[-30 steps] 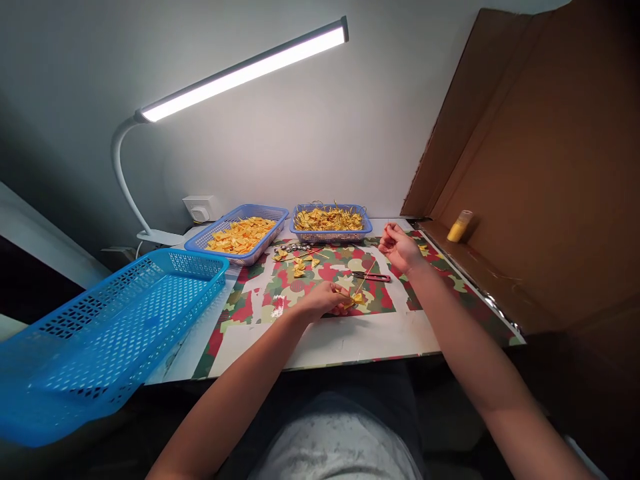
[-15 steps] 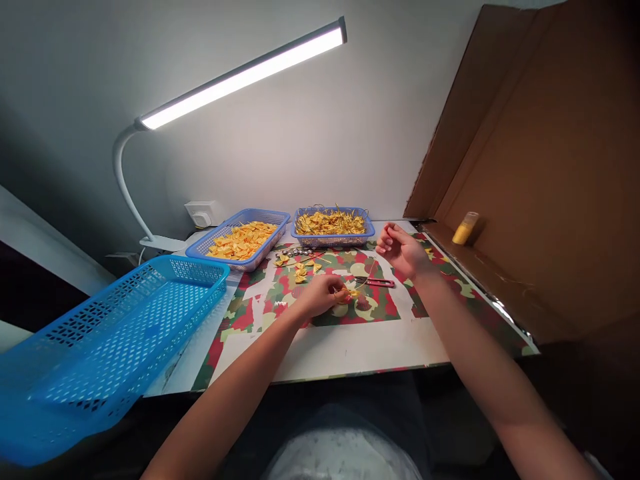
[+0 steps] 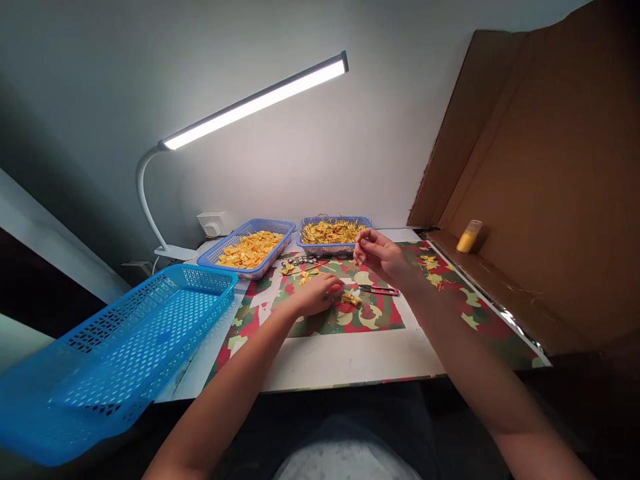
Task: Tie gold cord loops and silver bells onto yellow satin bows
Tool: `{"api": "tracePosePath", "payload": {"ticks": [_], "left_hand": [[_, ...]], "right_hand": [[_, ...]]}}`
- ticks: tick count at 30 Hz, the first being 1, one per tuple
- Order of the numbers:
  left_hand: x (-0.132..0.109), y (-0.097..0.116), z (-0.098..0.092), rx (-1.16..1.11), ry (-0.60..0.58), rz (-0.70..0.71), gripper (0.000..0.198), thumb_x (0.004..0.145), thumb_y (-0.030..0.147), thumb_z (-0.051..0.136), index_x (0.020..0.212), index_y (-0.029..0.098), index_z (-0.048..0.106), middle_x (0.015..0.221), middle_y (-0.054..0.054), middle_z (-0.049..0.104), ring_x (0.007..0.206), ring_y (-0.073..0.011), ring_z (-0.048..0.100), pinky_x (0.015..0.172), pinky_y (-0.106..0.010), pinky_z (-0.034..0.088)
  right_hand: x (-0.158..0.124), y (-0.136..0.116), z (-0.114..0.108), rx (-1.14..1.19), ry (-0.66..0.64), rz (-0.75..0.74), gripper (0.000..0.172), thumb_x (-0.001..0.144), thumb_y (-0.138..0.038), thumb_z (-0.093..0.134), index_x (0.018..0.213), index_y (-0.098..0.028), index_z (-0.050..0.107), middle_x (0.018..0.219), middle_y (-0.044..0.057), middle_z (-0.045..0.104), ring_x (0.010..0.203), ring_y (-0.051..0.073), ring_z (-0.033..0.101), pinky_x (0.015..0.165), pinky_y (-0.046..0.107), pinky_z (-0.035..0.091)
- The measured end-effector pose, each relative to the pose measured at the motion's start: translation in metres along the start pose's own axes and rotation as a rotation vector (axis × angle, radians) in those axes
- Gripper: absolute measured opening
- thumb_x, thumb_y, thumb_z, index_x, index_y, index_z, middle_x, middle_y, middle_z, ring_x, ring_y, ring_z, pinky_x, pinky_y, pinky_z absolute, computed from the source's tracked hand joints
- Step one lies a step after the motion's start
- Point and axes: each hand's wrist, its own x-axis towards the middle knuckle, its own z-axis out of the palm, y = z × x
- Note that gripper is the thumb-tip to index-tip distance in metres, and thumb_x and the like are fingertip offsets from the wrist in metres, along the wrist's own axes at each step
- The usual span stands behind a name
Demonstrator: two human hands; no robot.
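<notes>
A small yellow ribbon bow (image 3: 351,299) lies on the camouflage-patterned table cover, just right of my left hand (image 3: 319,295). That hand rests low over the cover, fingers stretched out and nothing visible in them. Raised beyond the bow, in front of the right-hand basket, is my right hand (image 3: 383,255). Its thumb and fingers are pinched together; whatever they hold is too small to make out. Beneath it lies a pair of red-handled thread snips (image 3: 380,291). More yellow bows (image 3: 306,275) lie past my left hand, near a row of small silvery pieces (image 3: 305,262).
A blue basket (image 3: 215,259) of yellow ribbon pieces and another basket (image 3: 336,251) of finished-looking bows with cords stand at the back. A large blue basket (image 3: 145,347) is at the left under a lamp (image 3: 255,103). Cardboard (image 3: 540,200) and a yellow-filled tube (image 3: 469,237) are at right.
My left hand has let go of the yellow bow and straightened its fingers. My right hand has moved left, closer to the right-hand basket. The view has shifted slightly.
</notes>
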Motion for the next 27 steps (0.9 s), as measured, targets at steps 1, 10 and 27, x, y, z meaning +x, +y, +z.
{"api": "tracePosePath", "payload": {"ticks": [1,10,27], "left_hand": [[-0.001,0.003,-0.007,-0.055,0.003,-0.003,0.035,0.062,0.015,0.07,0.096,0.022,0.069,0.11,-0.007,0.064,0.111,-0.0278,0.051,0.098,-0.04,0.038],[0.034,0.025,0.023,-0.758,0.047,-0.031,0.046,0.088,0.055,0.047,0.063,0.017,0.058,0.062,-0.005,0.06,0.063,-0.0173,0.062,0.07,-0.035,0.053],[0.03,0.002,0.043,-0.699,0.295,-0.143,0.01,0.069,0.024,0.069,0.065,0.015,0.071,0.067,-0.001,0.069,0.071,-0.0161,0.06,0.071,-0.027,0.046]], "right_hand": [[0.0,0.002,0.0,-0.019,0.0,-0.005,0.022,0.076,-0.037,0.068,0.081,-0.023,0.052,0.06,-0.004,0.053,0.06,0.013,0.053,0.064,0.029,0.046],[0.016,0.052,-0.017,-0.265,0.232,-0.149,0.029,0.08,-0.051,0.06,0.084,-0.024,0.049,0.076,-0.001,0.065,0.078,0.016,0.061,0.077,0.032,0.046],[0.005,0.095,-0.035,-0.737,0.215,-0.205,0.013,0.079,-0.031,0.061,0.076,-0.021,0.069,0.093,0.006,0.062,0.094,0.022,0.054,0.084,0.037,0.043]]}}
